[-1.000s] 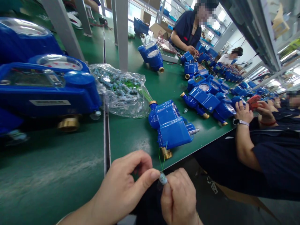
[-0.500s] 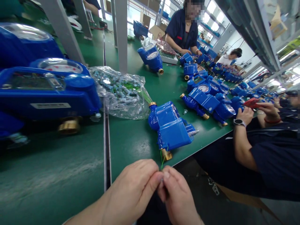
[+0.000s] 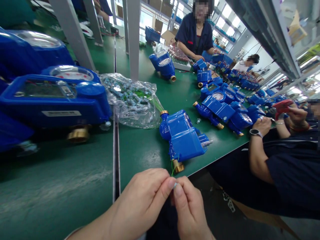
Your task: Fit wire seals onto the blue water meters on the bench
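Note:
My left hand (image 3: 150,191) and my right hand (image 3: 190,201) meet below the bench edge, thumbs and fingers pinched together. Between them they hold a wire seal, of which a pale blue bit (image 3: 175,184) peeks out at the thumb tips. Its thin green wire (image 3: 172,169) runs up from the fingers to the near end of a blue water meter (image 3: 186,141), beside the brass threaded end (image 3: 178,166). The meter lies tilted on the green bench. Most of the seal's body is hidden by my fingers.
A clear plastic bag (image 3: 140,120) of similar blue seals with green wires lies behind the meter. More blue water meters (image 3: 57,103) stand at left, others (image 3: 218,105) at right. A co-worker's hand (image 3: 296,115) holds red pliers (image 3: 282,107). Grey posts (image 3: 133,40) rise from the bench.
My right thumb has shifted slightly, and a pale blue bit of the seal now shows between my thumbs. The co-worker at right has raised the red pliers.

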### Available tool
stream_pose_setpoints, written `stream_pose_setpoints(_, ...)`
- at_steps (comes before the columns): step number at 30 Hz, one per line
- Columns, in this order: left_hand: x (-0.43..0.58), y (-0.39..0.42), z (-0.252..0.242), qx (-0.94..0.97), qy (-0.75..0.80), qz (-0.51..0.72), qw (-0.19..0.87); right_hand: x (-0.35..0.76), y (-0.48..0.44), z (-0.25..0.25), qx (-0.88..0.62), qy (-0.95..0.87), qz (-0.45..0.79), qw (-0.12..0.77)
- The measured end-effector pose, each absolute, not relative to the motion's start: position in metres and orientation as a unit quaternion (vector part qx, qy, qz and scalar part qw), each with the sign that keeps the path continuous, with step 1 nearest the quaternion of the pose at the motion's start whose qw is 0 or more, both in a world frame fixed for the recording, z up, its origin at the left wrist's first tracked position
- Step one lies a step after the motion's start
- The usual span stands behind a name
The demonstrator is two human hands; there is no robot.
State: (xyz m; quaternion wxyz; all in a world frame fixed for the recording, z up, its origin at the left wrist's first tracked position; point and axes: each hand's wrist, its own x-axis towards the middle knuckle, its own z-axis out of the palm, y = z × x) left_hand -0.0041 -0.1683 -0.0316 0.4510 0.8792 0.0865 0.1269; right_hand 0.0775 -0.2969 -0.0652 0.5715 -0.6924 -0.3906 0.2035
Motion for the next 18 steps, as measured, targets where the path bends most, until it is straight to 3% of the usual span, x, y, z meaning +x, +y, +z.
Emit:
stream_pose_setpoints(2,-0.003,-0.168,-0.032,0.878,0.098,0.133,0.450,0.081,-0.297,-0.064,-0.738,-0.442,-0.038,0.508)
stream_pose_setpoints(4,-0.002,-0.170,-0.033,0.881,0.096,0.138,0.442,0.088,-0.293,-0.064,-0.747,-0.443,-0.176,0.462)
stream_pose_setpoints(11,0.006,-0.182,-0.024,0.897,0.063,0.087,0.428,0.143,-0.280,-0.074,-0.744,-0.484,-0.177,0.425)
stream_pose_setpoints(18,0.015,-0.189,-0.020,0.832,0.135,0.043,0.536,0.136,-0.321,-0.075,-0.705,-0.525,-0.236,0.414)
